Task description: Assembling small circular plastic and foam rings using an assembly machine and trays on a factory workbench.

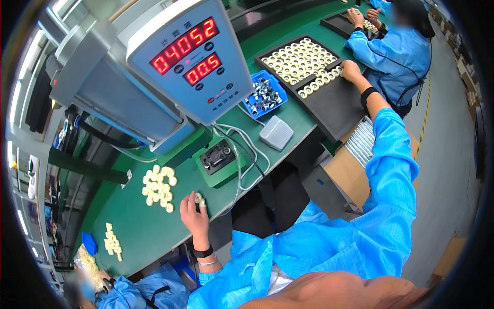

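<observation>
My left hand (195,219) is at the front edge of the green bench, its fingers closed around a small round cream part (199,197) with a metallic-looking centre. To its upper left lies a loose cluster of similar cream parts (158,188). My right hand (352,72) reaches to the far right, with its fingertips pinching a cream round part (337,71) at the edge of a dark tray (329,110). Rows of the same parts (298,59) fill the tray's far portion. Between my hands stands a press fixture (218,157) with a black block on a green base.
A grey press with a display box (188,56) rises on the left. Beside it are a blue bin of metal fittings (265,96), a grey foot pedal (277,133) and looping cables (252,149). A cardboard box (345,175) stands below my right arm. Co-workers (393,62) sit at both sides.
</observation>
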`<state>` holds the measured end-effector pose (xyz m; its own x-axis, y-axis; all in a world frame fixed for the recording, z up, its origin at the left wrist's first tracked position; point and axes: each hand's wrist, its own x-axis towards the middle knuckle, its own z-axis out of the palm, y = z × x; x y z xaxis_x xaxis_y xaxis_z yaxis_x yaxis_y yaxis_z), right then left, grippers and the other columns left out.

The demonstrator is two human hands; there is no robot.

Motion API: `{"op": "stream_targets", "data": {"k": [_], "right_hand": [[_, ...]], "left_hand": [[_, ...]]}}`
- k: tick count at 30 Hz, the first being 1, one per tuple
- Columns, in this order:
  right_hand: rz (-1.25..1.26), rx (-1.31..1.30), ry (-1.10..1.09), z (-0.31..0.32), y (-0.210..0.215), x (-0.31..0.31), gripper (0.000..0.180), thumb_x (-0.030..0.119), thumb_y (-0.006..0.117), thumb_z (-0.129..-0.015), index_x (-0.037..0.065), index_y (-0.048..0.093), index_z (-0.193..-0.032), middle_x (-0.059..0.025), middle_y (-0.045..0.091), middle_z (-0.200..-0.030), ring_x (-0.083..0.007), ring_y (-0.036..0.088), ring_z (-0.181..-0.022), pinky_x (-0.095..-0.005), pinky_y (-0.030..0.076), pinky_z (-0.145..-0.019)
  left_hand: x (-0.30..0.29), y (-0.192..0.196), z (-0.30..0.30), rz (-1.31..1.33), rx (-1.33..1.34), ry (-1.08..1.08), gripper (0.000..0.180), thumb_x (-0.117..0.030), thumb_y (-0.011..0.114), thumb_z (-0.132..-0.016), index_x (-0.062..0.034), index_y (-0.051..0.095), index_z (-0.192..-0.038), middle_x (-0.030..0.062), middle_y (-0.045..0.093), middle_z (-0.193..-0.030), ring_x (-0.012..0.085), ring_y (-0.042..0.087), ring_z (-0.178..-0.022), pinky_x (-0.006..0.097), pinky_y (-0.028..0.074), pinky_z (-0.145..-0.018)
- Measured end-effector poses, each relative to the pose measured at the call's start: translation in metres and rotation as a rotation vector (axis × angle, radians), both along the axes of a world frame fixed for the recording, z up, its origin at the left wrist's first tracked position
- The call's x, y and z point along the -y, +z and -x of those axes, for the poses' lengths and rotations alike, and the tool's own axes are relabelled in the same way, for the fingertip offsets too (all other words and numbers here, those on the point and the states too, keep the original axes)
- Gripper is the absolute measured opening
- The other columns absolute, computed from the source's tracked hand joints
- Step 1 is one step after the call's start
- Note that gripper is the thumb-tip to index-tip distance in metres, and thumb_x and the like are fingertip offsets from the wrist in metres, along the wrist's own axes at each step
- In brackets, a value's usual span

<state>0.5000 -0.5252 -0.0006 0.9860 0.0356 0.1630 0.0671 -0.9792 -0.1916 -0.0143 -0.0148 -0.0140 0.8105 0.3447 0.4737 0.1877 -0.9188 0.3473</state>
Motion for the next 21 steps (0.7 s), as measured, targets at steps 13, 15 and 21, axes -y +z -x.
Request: {"op": "stream_targets", "data": {"k": [13, 15, 21], "right_hand": [[-0.716, 0.135, 0.405, 0.068, 0.039, -0.048, 0.043, 0.007, 0.063, -0.084, 0.004, 0.060, -0.126, -0.0093, 0.070, -0.100, -0.0164, 0.066, -0.086, -0.0291, 0.051, -0.072], [-0.749, 0.034, 0.516, 0.132, 0.068, -0.109, 0.042, 0.007, 0.063, -0.083, 0.002, 0.060, -0.125, -0.0079, 0.069, -0.102, -0.0120, 0.062, -0.079, -0.0262, 0.050, -0.069], [-0.665, -0.051, 0.610, 0.197, 0.091, -0.172, 0.038, 0.010, 0.068, -0.081, 0.002, 0.065, -0.118, -0.0102, 0.070, -0.096, -0.0149, 0.061, -0.074, -0.0297, 0.051, -0.071]], "left_hand": [[0.031, 0.070, -0.095, 0.404, 0.178, -0.259, 0.039, 0.001, 0.073, -0.074, -0.0016, 0.065, -0.112, 0.0084, 0.064, -0.102, 0.0184, 0.063, -0.082, 0.029, 0.052, -0.074], [0.027, 0.055, -0.113, 0.404, 0.131, -0.267, 0.039, 0.001, 0.073, -0.074, -0.0026, 0.066, -0.112, 0.0079, 0.063, -0.100, 0.0183, 0.062, -0.080, 0.029, 0.052, -0.073], [0.019, 0.055, -0.130, 0.377, -0.028, -0.296, 0.036, 0.000, 0.074, -0.074, -0.0024, 0.068, -0.110, 0.0069, 0.061, -0.095, 0.0170, 0.057, -0.074, 0.029, 0.049, -0.068]]}}
